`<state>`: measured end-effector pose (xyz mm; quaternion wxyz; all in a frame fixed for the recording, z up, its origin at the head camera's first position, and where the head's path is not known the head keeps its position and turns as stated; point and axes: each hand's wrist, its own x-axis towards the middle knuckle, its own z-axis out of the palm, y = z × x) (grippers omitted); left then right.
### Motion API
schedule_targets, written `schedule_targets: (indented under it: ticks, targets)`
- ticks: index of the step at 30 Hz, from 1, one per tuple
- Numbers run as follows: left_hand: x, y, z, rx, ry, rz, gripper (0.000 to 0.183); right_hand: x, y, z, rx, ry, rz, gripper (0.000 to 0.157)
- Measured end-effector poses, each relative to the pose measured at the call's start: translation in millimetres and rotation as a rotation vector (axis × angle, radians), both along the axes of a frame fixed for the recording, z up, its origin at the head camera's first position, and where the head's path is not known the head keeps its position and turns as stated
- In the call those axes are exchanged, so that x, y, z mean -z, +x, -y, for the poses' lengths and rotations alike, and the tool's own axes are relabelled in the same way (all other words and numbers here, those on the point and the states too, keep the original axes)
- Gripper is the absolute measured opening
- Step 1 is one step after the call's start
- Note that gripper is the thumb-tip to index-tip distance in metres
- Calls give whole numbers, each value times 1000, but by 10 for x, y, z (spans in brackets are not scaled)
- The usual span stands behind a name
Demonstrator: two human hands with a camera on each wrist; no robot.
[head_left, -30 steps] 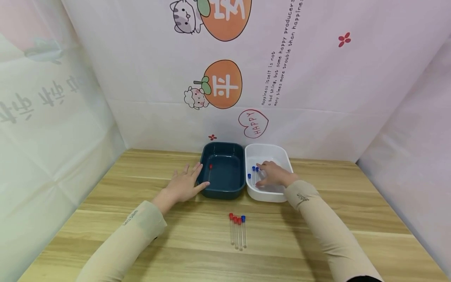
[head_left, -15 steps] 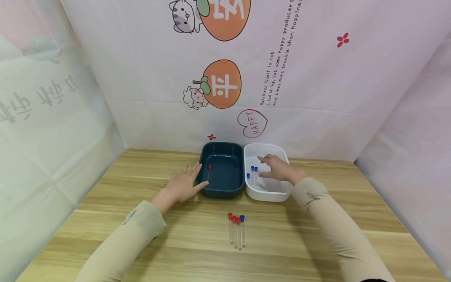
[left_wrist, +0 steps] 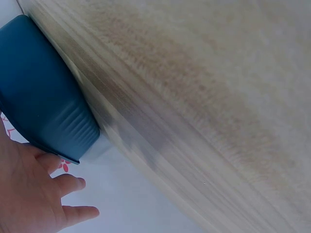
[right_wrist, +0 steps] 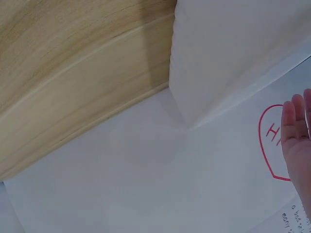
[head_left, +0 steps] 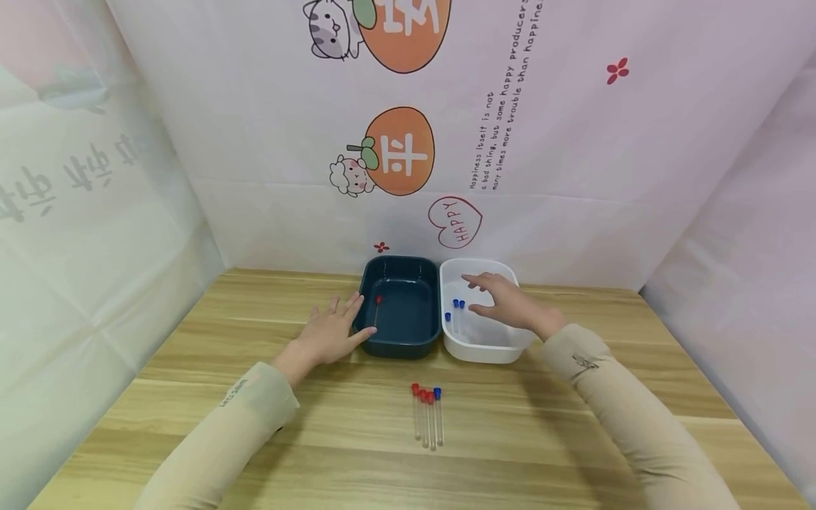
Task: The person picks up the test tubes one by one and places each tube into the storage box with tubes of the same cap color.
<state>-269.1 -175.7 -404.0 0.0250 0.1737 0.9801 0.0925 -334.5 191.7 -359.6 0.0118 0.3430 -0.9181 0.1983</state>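
Observation:
My left hand (head_left: 328, 334) rests with spread fingers on the left rim of a dark blue bin (head_left: 408, 347); the left wrist view shows the fingers (left_wrist: 73, 213) beside that bin's wall. One red-capped test tube (head_left: 378, 303) lies inside it. Over the white bin (head_left: 487, 354) hovers my right hand (head_left: 513, 304), fingers extended and thumb apart, holding nothing. Several blue-capped test tubes (head_left: 456, 312) lie in the white bin's left part. Nearer on the table, three red-capped test tubes (head_left: 425, 421) and one blue-capped test tube (head_left: 439, 418) lie side by side.
The two bins stand side by side at the back of the wooden table (head_left: 319, 453), close to a printed white cloth backdrop (head_left: 287, 212). More cloth hangs at the left and right.
My right hand has lifted off the tubes in the white bin, its fingers spreading as it moved up and right. The left hand has stayed on the blue bin's rim.

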Motion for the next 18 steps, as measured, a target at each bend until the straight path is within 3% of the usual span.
schedule_targets:
  ticks: [9, 18]
  targets:
    - [23, -14, 16, -1, 14, -5, 85, -138, 276, 50, -1, -37, -56, 60]
    - [8, -3, 0, 0, 8, 8, 84, -172, 560, 74, -22, -113, -138, 52]
